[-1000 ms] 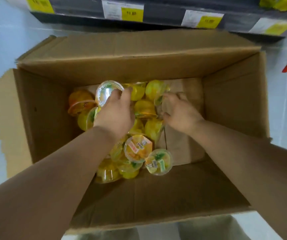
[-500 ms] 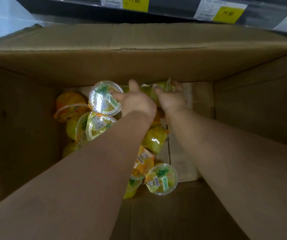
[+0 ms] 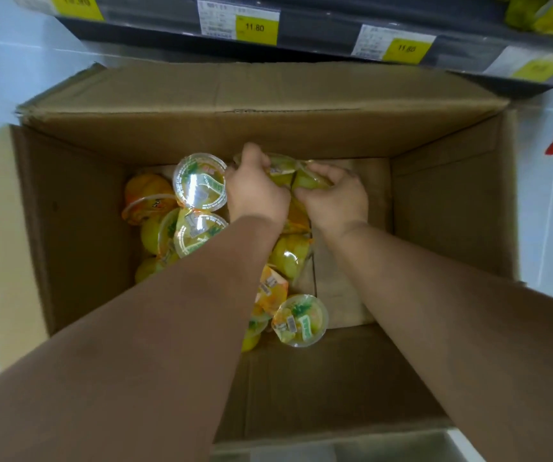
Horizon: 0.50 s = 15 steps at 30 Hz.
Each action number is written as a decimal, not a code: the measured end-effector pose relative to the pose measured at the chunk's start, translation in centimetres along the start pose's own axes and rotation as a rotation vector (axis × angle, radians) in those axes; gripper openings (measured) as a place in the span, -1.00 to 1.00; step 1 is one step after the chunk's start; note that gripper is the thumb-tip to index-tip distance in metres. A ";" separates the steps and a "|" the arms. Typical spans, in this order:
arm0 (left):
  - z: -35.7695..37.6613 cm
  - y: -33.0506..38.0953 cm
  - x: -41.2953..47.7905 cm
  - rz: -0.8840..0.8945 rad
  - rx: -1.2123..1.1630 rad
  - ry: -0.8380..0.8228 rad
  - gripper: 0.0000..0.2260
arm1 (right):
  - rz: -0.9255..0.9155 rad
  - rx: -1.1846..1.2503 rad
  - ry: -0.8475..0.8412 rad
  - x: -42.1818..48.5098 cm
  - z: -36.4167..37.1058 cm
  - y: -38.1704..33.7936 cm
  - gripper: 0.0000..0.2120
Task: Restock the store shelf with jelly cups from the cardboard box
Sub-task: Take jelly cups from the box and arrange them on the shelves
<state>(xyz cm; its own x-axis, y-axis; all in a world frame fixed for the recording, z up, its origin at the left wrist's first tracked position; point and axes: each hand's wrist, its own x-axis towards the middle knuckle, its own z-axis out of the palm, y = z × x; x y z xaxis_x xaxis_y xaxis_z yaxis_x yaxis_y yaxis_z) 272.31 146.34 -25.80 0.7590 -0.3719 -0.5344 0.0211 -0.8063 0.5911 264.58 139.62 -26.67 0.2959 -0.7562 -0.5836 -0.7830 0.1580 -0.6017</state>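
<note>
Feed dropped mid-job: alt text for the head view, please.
The left hand and right hand each grip yellow jelly cups near the far wall of an open cardboard box. More loose cups lie inside; shelf price tags show above.

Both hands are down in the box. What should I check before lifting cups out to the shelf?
1. Left hand grips a yellow plastic jelly cup: ok.
2. Right hand curls over a second yellow jelly cup: ok.
3. Grip secure beneath both cups: cannot tell, the fingers hide it.
4. Brown cardboard box flaps folded open, way up free: ok.
5. Room on the dark store shelf: cannot tell; only its front edge with yellow price tags shows.
</note>
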 end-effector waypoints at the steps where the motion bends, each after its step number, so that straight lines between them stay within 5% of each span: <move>1: -0.9 0.4 -0.7 0.004 -0.016 -0.003 -0.71 | -0.010 -0.005 -0.014 -0.8 -0.7 -0.6 -0.55; 9: -13.9 6.0 -9.1 0.073 -0.050 -0.043 -0.67 | -0.235 -0.095 -0.106 -10.7 -9.5 -10.0 -0.56; 15: -27.4 17.1 -15.5 0.173 -0.138 0.083 -0.67 | -0.500 -0.062 -0.052 -19.1 -18.1 -22.9 -0.60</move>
<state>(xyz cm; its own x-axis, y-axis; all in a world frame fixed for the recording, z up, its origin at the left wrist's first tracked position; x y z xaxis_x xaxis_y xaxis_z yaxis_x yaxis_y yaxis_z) 278.75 150.97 9.13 0.8099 -0.4555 -0.3696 -0.0298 -0.6612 0.7496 266.94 139.01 8.13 0.6684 -0.6971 -0.2594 -0.5690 -0.2545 -0.7820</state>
